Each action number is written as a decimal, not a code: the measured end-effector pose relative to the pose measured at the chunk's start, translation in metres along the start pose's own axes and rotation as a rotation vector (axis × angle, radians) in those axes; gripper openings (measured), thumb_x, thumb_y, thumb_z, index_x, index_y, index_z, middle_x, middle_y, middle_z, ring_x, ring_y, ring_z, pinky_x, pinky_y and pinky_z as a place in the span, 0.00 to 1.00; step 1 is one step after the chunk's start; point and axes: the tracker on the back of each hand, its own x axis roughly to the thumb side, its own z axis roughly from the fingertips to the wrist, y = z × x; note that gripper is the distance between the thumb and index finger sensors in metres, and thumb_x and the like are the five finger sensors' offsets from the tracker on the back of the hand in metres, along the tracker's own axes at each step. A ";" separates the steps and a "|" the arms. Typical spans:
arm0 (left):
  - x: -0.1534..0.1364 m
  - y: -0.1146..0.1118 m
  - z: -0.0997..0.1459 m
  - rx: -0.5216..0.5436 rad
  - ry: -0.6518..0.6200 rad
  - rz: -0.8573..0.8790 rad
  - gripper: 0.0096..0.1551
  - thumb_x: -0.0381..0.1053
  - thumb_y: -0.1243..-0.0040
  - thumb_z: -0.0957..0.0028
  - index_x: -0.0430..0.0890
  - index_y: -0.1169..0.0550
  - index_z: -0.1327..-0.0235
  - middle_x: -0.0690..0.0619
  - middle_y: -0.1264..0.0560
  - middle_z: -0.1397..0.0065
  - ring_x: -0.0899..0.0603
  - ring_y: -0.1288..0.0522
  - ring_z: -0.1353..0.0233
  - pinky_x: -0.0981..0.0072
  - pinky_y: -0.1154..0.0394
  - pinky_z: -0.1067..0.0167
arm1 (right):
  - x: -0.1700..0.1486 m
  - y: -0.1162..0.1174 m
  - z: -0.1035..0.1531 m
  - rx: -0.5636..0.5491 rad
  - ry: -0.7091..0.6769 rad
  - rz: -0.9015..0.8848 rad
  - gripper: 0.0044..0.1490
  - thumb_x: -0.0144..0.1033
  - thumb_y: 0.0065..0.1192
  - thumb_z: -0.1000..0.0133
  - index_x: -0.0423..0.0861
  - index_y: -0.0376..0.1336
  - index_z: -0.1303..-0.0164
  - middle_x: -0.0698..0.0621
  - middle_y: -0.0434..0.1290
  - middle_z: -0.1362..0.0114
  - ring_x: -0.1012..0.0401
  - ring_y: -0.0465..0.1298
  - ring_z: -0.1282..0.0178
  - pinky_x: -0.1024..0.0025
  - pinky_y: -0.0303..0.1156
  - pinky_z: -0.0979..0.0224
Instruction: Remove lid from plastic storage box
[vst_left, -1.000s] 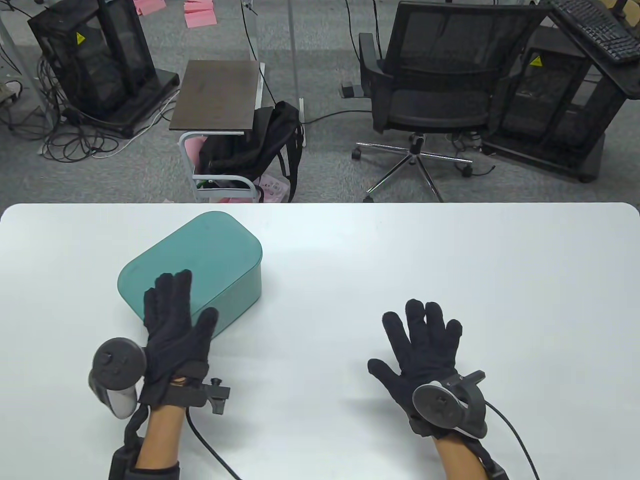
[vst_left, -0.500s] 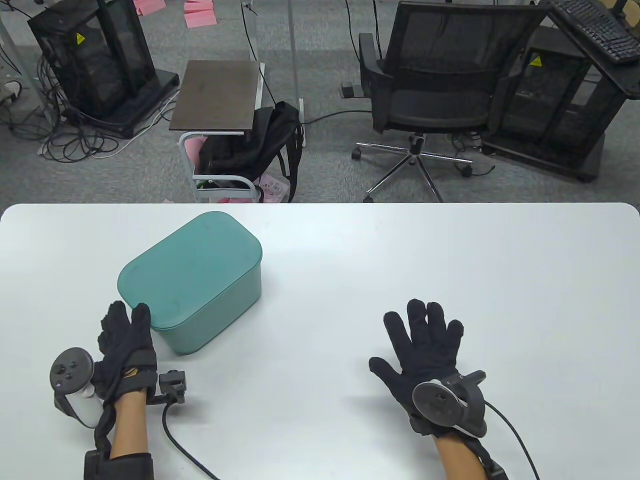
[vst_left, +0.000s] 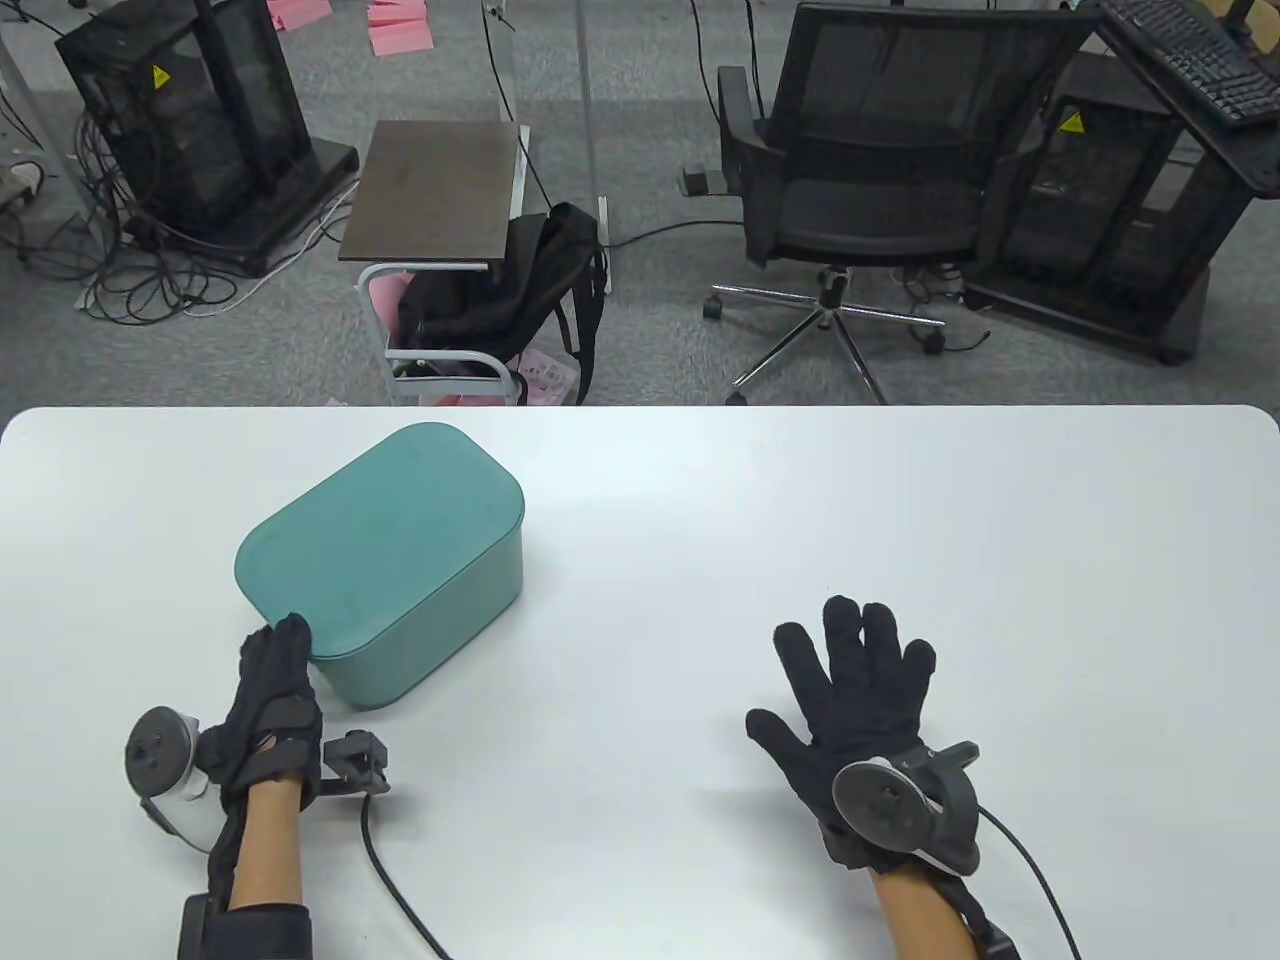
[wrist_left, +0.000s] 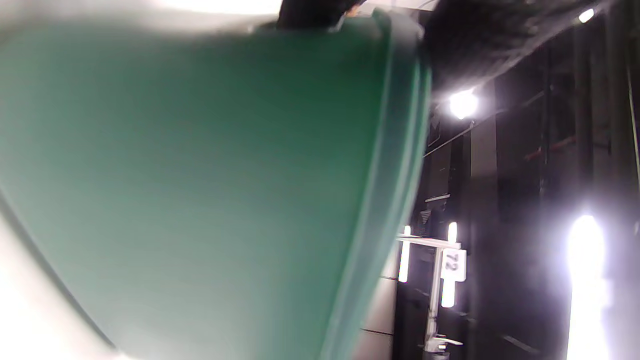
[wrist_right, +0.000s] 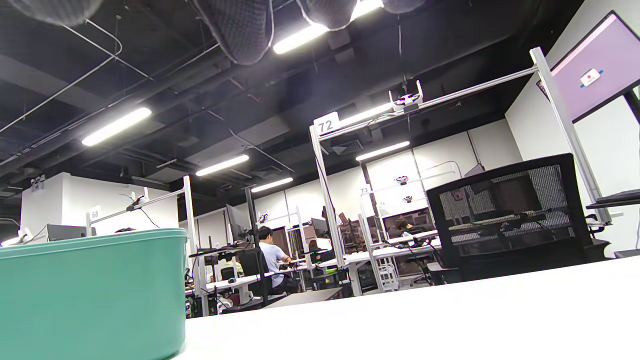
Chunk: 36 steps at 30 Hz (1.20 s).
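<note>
A teal plastic storage box (vst_left: 430, 620) stands on the left part of the white table (vst_left: 700, 500), its teal lid (vst_left: 380, 540) seated on top. My left hand (vst_left: 280, 642) is turned on edge at the box's near-left corner, and its fingertips (vst_left: 290, 632) touch the lid's rim there. In the left wrist view the box wall (wrist_left: 200, 175) fills the frame and dark fingers (wrist_left: 465, 40) sit by the lid rim (wrist_left: 400, 150); a grip does not show. My right hand (vst_left: 815, 680) lies flat and spread on the table, apart from the box. The right wrist view shows the box (wrist_right: 90, 295) at the left.
Beyond the table's far edge stand a small side table (vst_left: 435, 190) with a black backpack (vst_left: 500, 290), an office chair (vst_left: 870, 170) and black equipment racks (vst_left: 190, 120). Cables trail from both wrists toward the near table edge.
My left hand left the lid's top, drew back to the near left, then moved in to the box's near-left corner. My right hand shifted only slightly.
</note>
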 end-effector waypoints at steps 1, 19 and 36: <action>-0.002 -0.001 -0.001 -0.011 0.011 0.039 0.45 0.72 0.47 0.40 0.37 0.33 0.28 0.31 0.62 0.18 0.23 0.65 0.22 0.27 0.58 0.32 | 0.000 0.000 0.000 -0.001 0.002 -0.002 0.49 0.77 0.38 0.40 0.55 0.50 0.15 0.41 0.43 0.10 0.37 0.43 0.14 0.24 0.41 0.27; -0.006 -0.058 0.024 -0.241 0.082 0.163 0.41 0.68 0.45 0.40 0.35 0.32 0.33 0.30 0.64 0.20 0.20 0.63 0.24 0.25 0.55 0.36 | -0.008 -0.010 0.000 -0.047 0.027 -0.022 0.49 0.77 0.37 0.40 0.55 0.50 0.15 0.41 0.43 0.10 0.37 0.43 0.14 0.24 0.41 0.27; -0.021 -0.139 0.073 -0.576 0.159 0.045 0.41 0.67 0.46 0.40 0.34 0.32 0.34 0.29 0.63 0.19 0.19 0.62 0.25 0.25 0.54 0.37 | -0.026 -0.036 0.003 -0.171 0.111 -0.082 0.49 0.77 0.36 0.40 0.55 0.50 0.15 0.41 0.44 0.10 0.37 0.44 0.15 0.24 0.42 0.27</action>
